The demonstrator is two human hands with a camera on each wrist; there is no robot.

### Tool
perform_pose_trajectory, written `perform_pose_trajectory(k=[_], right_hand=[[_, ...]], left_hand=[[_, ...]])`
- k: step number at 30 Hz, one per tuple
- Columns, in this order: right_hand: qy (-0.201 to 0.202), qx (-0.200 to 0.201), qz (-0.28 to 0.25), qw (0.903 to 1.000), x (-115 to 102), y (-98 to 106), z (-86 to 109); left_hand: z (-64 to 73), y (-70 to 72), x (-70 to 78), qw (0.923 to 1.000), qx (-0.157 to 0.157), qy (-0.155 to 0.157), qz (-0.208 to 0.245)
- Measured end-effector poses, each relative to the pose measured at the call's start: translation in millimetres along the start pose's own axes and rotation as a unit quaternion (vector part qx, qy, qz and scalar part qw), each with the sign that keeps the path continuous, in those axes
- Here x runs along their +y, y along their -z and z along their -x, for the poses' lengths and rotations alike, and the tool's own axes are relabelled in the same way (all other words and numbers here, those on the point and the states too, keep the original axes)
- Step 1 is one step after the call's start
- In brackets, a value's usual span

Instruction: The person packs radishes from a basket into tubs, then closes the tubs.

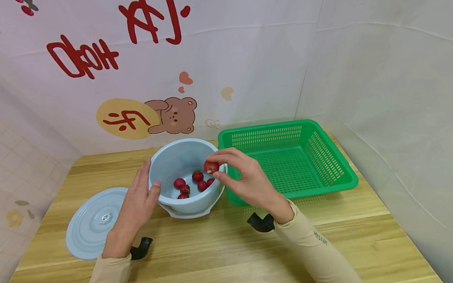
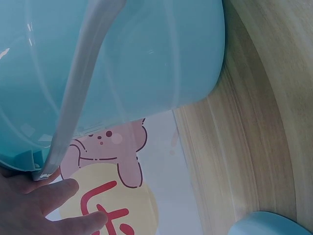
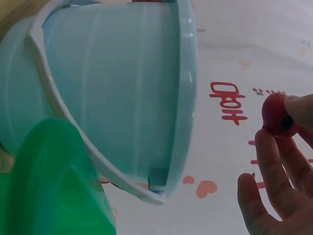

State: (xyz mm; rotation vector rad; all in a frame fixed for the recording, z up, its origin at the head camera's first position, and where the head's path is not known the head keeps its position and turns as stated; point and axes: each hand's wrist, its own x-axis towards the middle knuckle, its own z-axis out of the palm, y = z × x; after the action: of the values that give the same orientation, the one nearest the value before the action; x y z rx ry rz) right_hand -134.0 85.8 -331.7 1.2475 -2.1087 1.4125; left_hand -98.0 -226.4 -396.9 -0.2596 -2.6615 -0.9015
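Note:
My right hand (image 1: 249, 178) pinches a small round red fruit (image 1: 211, 167) between thumb and fingertips, over the right side of a light blue bucket (image 1: 185, 205). The same fruit (image 3: 279, 116) shows in the right wrist view, beside the bucket's rim. Several more red fruits (image 1: 197, 176) lie on the bucket's bottom. Against the bucket's left side rests my left hand (image 1: 138, 203), its fingers extended along the outside and the thumb at the rim. In the left wrist view, straight, spread fingers (image 2: 61, 196) show close to where the grey handle (image 2: 80, 73) joins the bucket.
Right of the bucket stands a green perforated plastic basket (image 1: 285, 194), close beside it. A round blue lid (image 1: 90, 224) lies on the wooden table (image 1: 213, 259) at the left, partly behind my left arm. A printed white wall covering (image 1: 253, 54) rises behind the table.

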Motion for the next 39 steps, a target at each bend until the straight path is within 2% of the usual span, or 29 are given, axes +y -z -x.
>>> perform_pose_trajectory(k=[6, 11, 16, 22, 27, 32, 39], right_hand=[[0.007, -0.005, 0.004, 1.0, 2, -15, -2.3], [0.0, -0.007, 0.031, 0.9995, 6, -23, -3.1], [-0.003, -0.011, 0.082, 0.9965, 10, -29, -3.8], [0.0, -0.019, 0.152, 0.9883, 16, -35, -3.3], [0.0, -0.022, 0.187, 0.9822, 20, -37, -2.0], [-0.018, -0.03, 0.212, 0.9766, 22, -38, -1.6], [-0.06, -0.051, 0.217, 0.9731, 23, -38, -2.1]], left_hand=[[1.0, 0.2, 1.3, 1.0, -0.004, 0.007, -0.001], [1.2, 0.1, 1.7, 1.0, -0.001, 0.005, 0.0], [1.5, 0.2, 1.2, 1.0, 0.0, 0.003, -0.002], [1.7, 0.4, 1.6, 1.0, -0.003, 0.003, -0.002], [1.9, 0.3, 1.9, 1.0, -0.004, 0.002, -0.004], [1.6, 1.1, 2.6, 1.0, -0.006, 0.003, -0.005], [1.4, 0.7, 1.5, 1.0, -0.006, 0.001, -0.004]])
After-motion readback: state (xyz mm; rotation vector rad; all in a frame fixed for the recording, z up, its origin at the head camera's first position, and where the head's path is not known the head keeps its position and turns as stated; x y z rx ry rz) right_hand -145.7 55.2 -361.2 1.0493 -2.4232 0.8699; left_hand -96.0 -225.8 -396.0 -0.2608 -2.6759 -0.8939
